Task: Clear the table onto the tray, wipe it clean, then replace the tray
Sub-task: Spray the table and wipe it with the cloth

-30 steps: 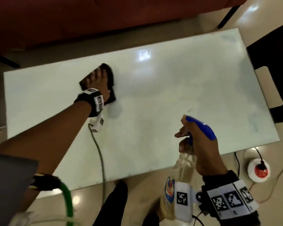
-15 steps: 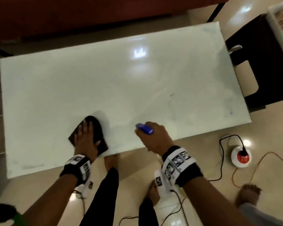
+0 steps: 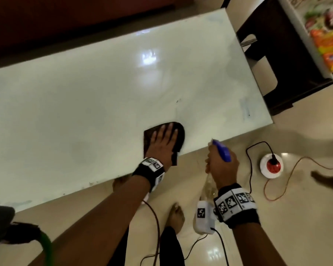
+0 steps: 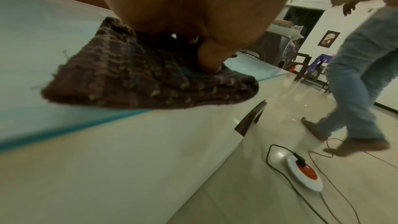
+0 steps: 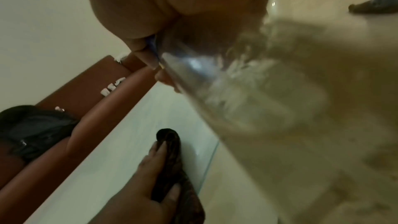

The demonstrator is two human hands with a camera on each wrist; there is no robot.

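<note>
Table [image 3: 85, 96]: pale glossy top, long rectangle, with a ceiling light reflected near its middle and a faint smudged patch near the right end. Left hand [image 3: 162, 143] lies flat, fingers straight and spread, palm down on a dark cloth [image 3: 178, 131] at the near edge of the table; from the left wrist view the cloth [image 4: 137, 81] is a dark woven piece, its near corner hanging just past the glass edge, thumb pressing into it. Right hand [image 3: 222, 168] is off the table, just beside the near edge and over the floor, fingers curled round the neck of a spray bottle [image 3: 208, 186]. Blue trigger head [image 3: 222, 152] points toward the table edge; the clear body hangs down toward the wrist. In the right wrist view the bottle [image 5: 247, 91] fills most of the frame, blurred, liquid visible inside, fingertips wrapped under the blue collar. Tray [image 3: 294, 31] sits well apart at the top right, on a dark stool [image 3: 273, 60] beside the table's right end; only its near rim and some bright packets [image 3: 327, 48] in it show, contents blurred. Red sofa [image 3: 75, 22] runs along the far side. On the floor near the right hand: a round white-and-red socket [image 3: 271, 166] with a black plug in it and cables trailing off. Second person in jeans [image 4: 353, 74] stands on the floor to the right; their foot [image 3: 325, 179] shows at the edge of the head view.
</note>
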